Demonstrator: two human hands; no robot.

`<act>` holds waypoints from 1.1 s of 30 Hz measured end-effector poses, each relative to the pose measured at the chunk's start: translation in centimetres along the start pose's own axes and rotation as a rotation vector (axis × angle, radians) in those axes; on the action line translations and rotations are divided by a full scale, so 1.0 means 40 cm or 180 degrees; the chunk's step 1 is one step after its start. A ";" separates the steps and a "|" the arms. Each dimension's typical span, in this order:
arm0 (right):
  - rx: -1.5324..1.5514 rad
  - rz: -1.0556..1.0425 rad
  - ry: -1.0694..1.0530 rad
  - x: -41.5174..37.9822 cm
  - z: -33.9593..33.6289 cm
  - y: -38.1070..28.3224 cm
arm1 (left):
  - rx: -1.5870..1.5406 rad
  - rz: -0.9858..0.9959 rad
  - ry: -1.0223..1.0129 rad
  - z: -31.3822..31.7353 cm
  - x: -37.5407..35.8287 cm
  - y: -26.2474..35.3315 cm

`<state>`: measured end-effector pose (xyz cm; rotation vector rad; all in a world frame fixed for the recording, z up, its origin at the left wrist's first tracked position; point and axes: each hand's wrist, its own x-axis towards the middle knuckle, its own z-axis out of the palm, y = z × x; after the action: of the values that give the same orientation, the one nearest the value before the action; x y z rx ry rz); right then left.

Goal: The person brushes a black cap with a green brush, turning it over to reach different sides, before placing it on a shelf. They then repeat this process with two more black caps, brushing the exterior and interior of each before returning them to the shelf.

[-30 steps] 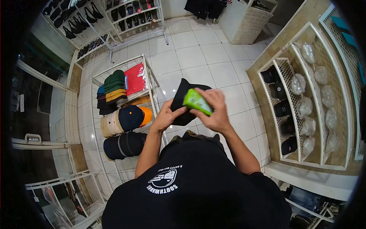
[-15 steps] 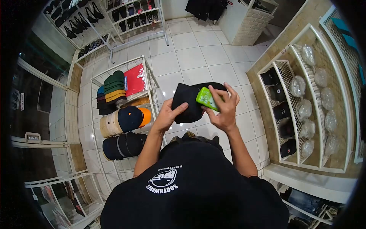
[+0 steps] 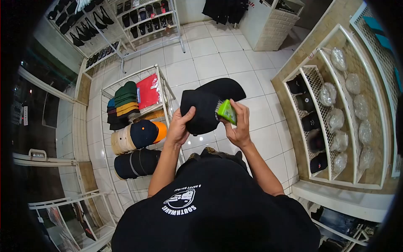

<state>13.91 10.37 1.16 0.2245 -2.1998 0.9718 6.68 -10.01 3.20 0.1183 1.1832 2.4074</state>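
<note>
A black cap (image 3: 199, 107) is held up in front of my body, its curved brim (image 3: 224, 90) toward the upper right. My left hand (image 3: 179, 127) is closed on the cap's left edge, thumb on the outside and the other fingers mostly hidden. My right hand (image 3: 239, 126) grips a green brush (image 3: 227, 112) by its body. Its pale bristles face left and meet, or nearly meet, the front of the cap beside the brim.
To the left, a white wire rack (image 3: 166, 84) carries stacked beanies (image 3: 126, 96), rows of caps (image 3: 145, 133) and a red packet (image 3: 147, 90). A white wall shelf (image 3: 344, 105) at right holds caps and plastic-wrapped items. Slipper racks (image 3: 147, 19) stand at the back.
The cap has turned, so its brim shows more and points further up. The brush has tilted, with its bristles now visible, and my right hand has shifted slightly down and left.
</note>
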 end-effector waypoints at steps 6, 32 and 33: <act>0.0302 0.0600 0.0052 -0.048 0.019 0.034 | -0.1133 0.0015 -0.0376 -0.028 0.023 -0.007; 0.2522 0.3345 0.1001 0.129 0.014 0.095 | 0.2738 0.0790 -0.1197 0.002 0.018 -0.067; 0.2576 0.3271 0.0872 0.124 0.017 0.102 | 0.2868 0.1010 -0.1254 0.006 0.013 -0.067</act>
<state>8.20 13.35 1.81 -0.7138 -1.4829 2.2522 7.24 -8.22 1.23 1.0606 2.0384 1.7486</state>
